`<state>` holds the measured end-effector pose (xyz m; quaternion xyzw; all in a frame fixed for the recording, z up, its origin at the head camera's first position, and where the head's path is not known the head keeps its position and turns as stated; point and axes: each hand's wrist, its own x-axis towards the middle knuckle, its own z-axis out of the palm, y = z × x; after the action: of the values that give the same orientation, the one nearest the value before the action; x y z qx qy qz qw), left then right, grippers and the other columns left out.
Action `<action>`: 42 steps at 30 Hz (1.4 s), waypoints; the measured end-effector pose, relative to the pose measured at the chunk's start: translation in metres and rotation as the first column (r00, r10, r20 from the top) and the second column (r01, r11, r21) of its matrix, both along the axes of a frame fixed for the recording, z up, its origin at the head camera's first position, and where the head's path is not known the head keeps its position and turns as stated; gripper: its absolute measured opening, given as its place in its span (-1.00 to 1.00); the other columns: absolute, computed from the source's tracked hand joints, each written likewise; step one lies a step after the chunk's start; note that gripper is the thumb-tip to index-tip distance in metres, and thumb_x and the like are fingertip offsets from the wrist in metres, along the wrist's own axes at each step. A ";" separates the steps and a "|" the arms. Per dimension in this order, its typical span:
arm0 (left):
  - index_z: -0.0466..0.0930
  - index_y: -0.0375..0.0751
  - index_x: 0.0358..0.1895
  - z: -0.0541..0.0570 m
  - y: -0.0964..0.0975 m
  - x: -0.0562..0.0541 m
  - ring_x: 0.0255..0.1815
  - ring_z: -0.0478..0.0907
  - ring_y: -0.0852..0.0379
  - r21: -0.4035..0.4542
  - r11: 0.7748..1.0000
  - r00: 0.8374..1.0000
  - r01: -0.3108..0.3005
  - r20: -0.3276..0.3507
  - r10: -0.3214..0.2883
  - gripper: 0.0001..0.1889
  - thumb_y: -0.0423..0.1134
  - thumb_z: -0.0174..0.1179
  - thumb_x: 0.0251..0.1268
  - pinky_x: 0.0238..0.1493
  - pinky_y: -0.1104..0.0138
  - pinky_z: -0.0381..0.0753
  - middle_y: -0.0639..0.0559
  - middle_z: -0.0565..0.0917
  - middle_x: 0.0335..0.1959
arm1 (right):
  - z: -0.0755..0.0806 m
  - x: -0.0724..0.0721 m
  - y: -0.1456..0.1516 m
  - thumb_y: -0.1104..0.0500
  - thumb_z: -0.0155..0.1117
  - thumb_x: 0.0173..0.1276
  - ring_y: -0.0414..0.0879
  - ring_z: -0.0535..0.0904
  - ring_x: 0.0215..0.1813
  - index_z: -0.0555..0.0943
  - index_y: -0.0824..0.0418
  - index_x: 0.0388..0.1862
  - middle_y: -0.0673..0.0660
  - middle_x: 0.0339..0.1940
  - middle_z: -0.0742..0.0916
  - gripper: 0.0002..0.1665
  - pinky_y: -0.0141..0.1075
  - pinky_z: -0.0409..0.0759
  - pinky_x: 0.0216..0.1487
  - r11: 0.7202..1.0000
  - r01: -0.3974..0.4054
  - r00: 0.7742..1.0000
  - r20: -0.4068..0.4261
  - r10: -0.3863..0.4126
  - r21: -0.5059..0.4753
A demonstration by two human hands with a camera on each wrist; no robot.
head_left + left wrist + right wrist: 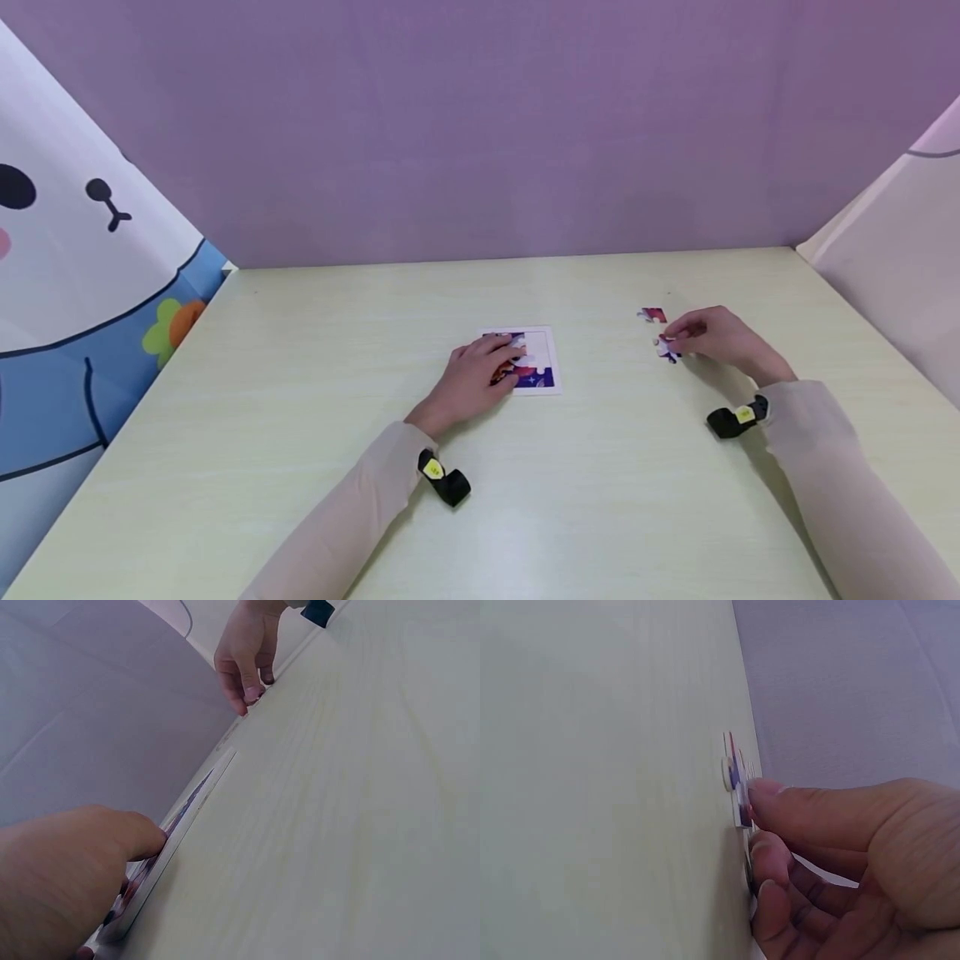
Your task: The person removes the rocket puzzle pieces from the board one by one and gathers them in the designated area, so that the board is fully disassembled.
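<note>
Piece (665,351), R of board (537,345), pinched btwn R hand's (724,338) thumb + fingers. L hand (475,378) rests on board, fingers loosely spread. Prob. best: light edge grip, tabs unbent, L steadying board.

A pale wooden surface (360,333) lies under the hands (467,382), a purple cloth wall (480,125) beyond them, a white-and-blue cartoon cloth (75,292) left of them.
</note>
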<state>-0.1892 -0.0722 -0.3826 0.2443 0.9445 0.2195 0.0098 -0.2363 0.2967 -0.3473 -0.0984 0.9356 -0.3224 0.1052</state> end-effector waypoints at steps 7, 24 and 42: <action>0.39 0.10 0.33 0.001 0.002 0.000 0.51 0.10 -0.02 -0.005 1.000 1.000 0.006 -0.006 -0.006 -0.55 -0.02 0.03 0.42 0.41 -0.07 0.08 0.01 0.27 0.45 | 0.003 0.002 0.001 0.20 0.29 0.28 -0.23 0.43 -0.33 0.61 0.41 -0.03 0.17 -0.22 0.70 -0.65 -0.43 0.46 -0.34 1.000 0.014 1.000 -0.018 -0.014 0.015; 0.39 0.09 0.33 0.002 -0.004 0.003 0.50 0.11 -0.03 0.006 1.000 1.000 -0.004 -0.011 0.004 -0.55 -0.03 0.04 0.41 0.41 -0.07 0.09 -0.01 0.27 0.45 | 0.013 0.009 -0.034 0.18 0.27 0.31 -0.26 0.47 -0.31 0.59 0.39 -0.04 0.16 -0.22 0.65 -0.66 -0.42 0.50 -0.36 0.995 -0.070 0.996 -0.069 0.065 -0.068; 0.38 0.08 0.34 0.001 0.001 0.003 0.51 0.10 -0.03 -0.002 1.000 1.000 0.007 -0.005 -0.007 -0.55 -0.03 0.02 0.42 0.41 -0.08 0.08 -0.01 0.26 0.46 | 0.003 0.025 -0.090 0.32 0.26 0.26 -0.18 0.49 -0.36 0.59 0.41 -0.13 0.16 -0.34 0.66 -0.78 -0.42 0.49 -0.36 0.956 -0.261 0.962 -0.122 0.245 -0.134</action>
<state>-0.1864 -0.0714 -0.3819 0.2481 0.9439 0.2178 0.0082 -0.2118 0.2062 -0.3439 -0.2416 0.8929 -0.3694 0.0890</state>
